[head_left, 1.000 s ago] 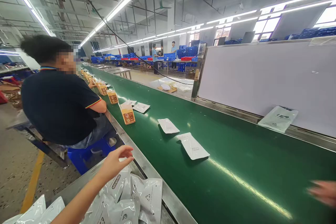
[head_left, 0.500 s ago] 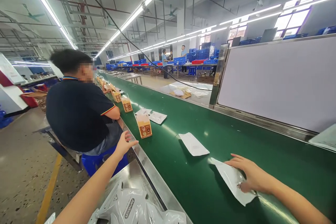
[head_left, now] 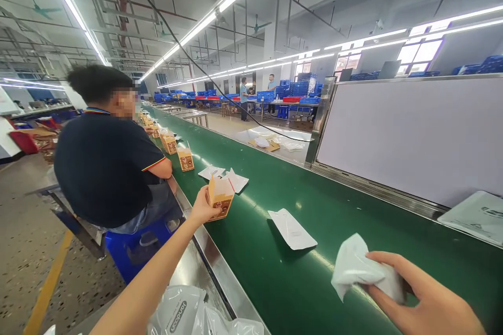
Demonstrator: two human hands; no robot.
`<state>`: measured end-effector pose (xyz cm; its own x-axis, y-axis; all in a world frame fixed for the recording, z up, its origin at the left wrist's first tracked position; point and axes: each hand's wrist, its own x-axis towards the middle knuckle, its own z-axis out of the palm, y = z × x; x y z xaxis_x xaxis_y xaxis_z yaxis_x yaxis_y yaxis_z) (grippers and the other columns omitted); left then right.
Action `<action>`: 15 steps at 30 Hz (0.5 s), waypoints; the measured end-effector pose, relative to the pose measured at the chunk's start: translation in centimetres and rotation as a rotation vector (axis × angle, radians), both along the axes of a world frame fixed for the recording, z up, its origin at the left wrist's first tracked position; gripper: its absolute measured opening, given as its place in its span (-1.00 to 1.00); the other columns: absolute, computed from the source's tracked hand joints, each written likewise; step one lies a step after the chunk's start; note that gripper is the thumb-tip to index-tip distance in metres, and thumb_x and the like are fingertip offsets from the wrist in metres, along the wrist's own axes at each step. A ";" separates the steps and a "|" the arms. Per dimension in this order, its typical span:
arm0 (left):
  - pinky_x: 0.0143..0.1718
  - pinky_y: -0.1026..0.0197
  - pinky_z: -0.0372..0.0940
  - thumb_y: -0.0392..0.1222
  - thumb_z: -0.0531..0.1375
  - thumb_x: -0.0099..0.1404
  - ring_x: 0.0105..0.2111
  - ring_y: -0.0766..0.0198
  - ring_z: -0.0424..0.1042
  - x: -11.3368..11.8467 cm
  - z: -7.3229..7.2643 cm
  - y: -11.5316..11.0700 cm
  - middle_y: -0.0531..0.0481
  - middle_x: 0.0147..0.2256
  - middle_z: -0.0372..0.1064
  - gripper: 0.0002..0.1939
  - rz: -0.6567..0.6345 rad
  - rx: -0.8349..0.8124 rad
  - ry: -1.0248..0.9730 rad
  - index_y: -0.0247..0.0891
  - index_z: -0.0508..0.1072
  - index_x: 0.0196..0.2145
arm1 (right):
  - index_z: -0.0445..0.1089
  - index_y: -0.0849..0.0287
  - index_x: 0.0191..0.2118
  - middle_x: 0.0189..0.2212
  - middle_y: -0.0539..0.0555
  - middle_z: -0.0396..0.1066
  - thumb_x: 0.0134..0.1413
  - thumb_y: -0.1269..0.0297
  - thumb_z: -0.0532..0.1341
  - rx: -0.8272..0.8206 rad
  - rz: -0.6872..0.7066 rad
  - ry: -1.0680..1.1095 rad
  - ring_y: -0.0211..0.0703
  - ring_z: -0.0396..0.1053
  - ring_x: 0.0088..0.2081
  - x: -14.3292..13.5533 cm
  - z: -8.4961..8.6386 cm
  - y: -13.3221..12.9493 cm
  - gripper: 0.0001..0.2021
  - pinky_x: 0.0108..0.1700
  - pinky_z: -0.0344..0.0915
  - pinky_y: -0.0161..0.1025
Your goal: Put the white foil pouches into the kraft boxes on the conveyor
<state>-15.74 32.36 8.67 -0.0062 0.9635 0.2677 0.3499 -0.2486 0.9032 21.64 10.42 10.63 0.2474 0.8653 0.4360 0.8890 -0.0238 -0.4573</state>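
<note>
Orange carton (head_left: 220, 198) pinched in left hand (head_left: 202, 208) fingers, lifted off green belt (head_left: 314, 204); white pouch (head_left: 361, 269) crumpled under clenched right hand (head_left: 424, 303) fingers.

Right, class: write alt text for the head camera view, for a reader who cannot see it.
The person's left hand grips an open orange carton at the edge of a green conveyor belt, while the right hand holds a white pouch. A seated co-worker works alongside.

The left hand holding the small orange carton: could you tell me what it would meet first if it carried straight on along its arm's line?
Probably the white pouches lying on the green belt just beyond the orange carton in the left hand; depth is hard to judge.
</note>
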 end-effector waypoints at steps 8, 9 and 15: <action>-0.12 -0.01 0.32 -0.31 0.26 -0.10 -0.13 0.06 0.34 7.6 2.8 -16.5 -0.10 -0.14 0.25 -0.40 -0.074 0.278 0.282 -0.17 0.19 -0.06 | 0.31 0.20 -0.27 -0.30 0.09 0.29 -0.11 0.62 0.24 0.916 0.178 -0.240 -0.26 0.32 -0.33 -11.3 7.7 -0.7 -0.74 -0.36 0.30 -0.36; -0.14 -0.03 0.33 -0.28 0.26 -0.09 -0.14 0.04 0.33 8.4 2.8 -17.5 -0.13 -0.14 0.24 -0.41 -0.022 0.313 0.321 -0.18 0.18 -0.07 | 0.32 0.23 -0.27 -0.31 0.10 0.29 -0.11 0.66 0.20 0.915 0.220 -0.256 -0.22 0.32 -0.31 -11.7 7.2 -0.7 -0.73 -0.33 0.32 -0.33; -0.08 -0.04 0.30 -0.28 0.19 0.06 -0.08 0.06 0.27 10.8 2.2 -19.3 -0.18 -0.11 0.23 -0.47 0.077 0.610 0.444 -0.24 0.14 0.00 | 0.30 0.32 -0.07 -0.11 0.24 0.32 -0.04 0.66 0.05 0.542 0.584 -0.309 0.03 0.26 -0.03 -10.0 4.2 -3.3 -0.63 -0.03 0.33 -0.06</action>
<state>-4.97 13.01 10.88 0.1651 0.6450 0.7461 0.6855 -0.6190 0.3834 11.68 7.08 14.84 -0.3711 0.4698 0.8010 0.7775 0.6289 -0.0087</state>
